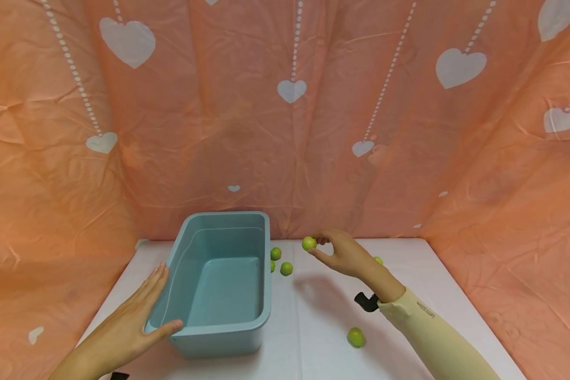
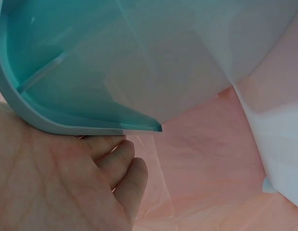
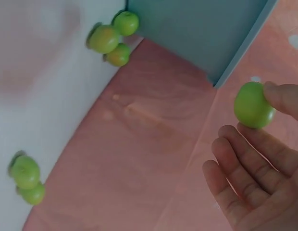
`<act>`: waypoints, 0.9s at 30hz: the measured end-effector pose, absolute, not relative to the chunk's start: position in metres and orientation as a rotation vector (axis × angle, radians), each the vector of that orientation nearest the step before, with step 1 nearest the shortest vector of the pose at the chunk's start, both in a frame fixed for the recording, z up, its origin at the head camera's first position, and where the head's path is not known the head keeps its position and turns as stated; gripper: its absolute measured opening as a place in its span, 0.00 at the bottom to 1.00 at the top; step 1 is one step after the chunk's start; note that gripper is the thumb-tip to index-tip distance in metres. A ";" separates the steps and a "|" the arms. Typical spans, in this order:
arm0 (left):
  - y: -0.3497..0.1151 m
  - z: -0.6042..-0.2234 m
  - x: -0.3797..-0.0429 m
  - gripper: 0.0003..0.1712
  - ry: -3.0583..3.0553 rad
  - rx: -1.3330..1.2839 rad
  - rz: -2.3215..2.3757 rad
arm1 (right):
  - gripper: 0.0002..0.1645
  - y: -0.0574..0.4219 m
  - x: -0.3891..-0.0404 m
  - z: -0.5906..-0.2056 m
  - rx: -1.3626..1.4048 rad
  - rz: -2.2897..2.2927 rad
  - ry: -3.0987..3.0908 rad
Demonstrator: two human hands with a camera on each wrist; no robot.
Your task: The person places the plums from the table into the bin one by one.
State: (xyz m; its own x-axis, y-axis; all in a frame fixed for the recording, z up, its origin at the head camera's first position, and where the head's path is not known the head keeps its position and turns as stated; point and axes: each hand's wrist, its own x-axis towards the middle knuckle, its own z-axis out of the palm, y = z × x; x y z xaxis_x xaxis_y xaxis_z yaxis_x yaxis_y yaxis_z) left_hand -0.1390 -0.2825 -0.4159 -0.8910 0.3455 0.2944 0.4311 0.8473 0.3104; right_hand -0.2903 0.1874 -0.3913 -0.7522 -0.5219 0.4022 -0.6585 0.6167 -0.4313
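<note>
My right hand (image 1: 342,253) holds a small round green fruit (image 1: 309,243) up above the white table, pinched between thumb and fingertips. In the right wrist view, the smooth yellow-green fruit (image 3: 254,105) sits between the thumb and a finger, with the other fingers spread below. A grey-blue plastic basin (image 1: 233,290) stands left of centre, with no fruit visible in it. My left hand (image 1: 128,319) rests on its near left corner, fingers extended along the left side and thumb over the front rim. In the left wrist view, the palm touches the rim (image 2: 57,129).
Several more green fruits (image 1: 286,268) lie beside the basin's right wall. Another green fruit (image 1: 356,336) is near the front, and one (image 1: 378,260) is partly hidden behind the right wrist. An orange curtain with white hearts (image 1: 292,91) encloses the table (image 1: 285,327).
</note>
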 end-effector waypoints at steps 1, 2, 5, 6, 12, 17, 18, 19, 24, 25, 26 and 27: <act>-0.283 -0.416 -0.139 0.64 -2.797 -0.595 -0.548 | 0.16 0.184 -0.291 -0.389 0.984 0.834 -2.603; -0.283 -0.417 -0.138 0.64 -2.795 -0.597 -0.548 | 0.16 0.182 -0.291 -0.387 0.999 0.830 -2.602; -0.283 -0.417 -0.138 0.64 -2.789 -0.597 -0.545 | 0.17 0.174 -0.291 -0.381 1.031 0.844 -2.603; -0.283 -0.417 -0.138 0.64 -2.788 -0.596 -0.543 | 0.17 0.171 -0.291 -0.379 1.041 0.849 -2.602; -0.283 -0.417 -0.138 0.64 -2.799 -0.579 -0.556 | 0.20 0.153 -0.292 -0.369 1.127 0.880 -2.556; -0.284 -0.416 -0.137 0.64 -2.800 -0.577 -0.566 | 0.22 0.137 -0.291 -0.362 1.209 0.868 -2.529; -0.285 -0.416 -0.136 0.64 -2.797 -0.579 -0.565 | 0.22 0.133 -0.291 -0.360 1.229 0.865 -2.523; -0.285 -0.416 -0.136 0.64 -2.796 -0.581 -0.565 | 0.22 0.130 -0.291 -0.358 1.249 0.861 -2.516; -0.285 -0.416 -0.137 0.64 -2.804 -0.583 -0.576 | 0.20 0.116 -0.291 -0.353 1.351 0.875 -2.500; -0.285 -0.416 -0.137 0.64 -2.808 -0.584 -0.582 | 0.20 0.114 -0.291 -0.352 1.362 0.871 -2.507; -0.284 -0.416 -0.137 0.64 -2.809 -0.586 -0.585 | 0.20 0.111 -0.291 -0.352 1.372 0.862 -2.516; -0.284 -0.416 -0.137 0.64 -2.811 -0.587 -0.588 | 0.21 0.109 -0.291 -0.352 1.378 0.847 -2.528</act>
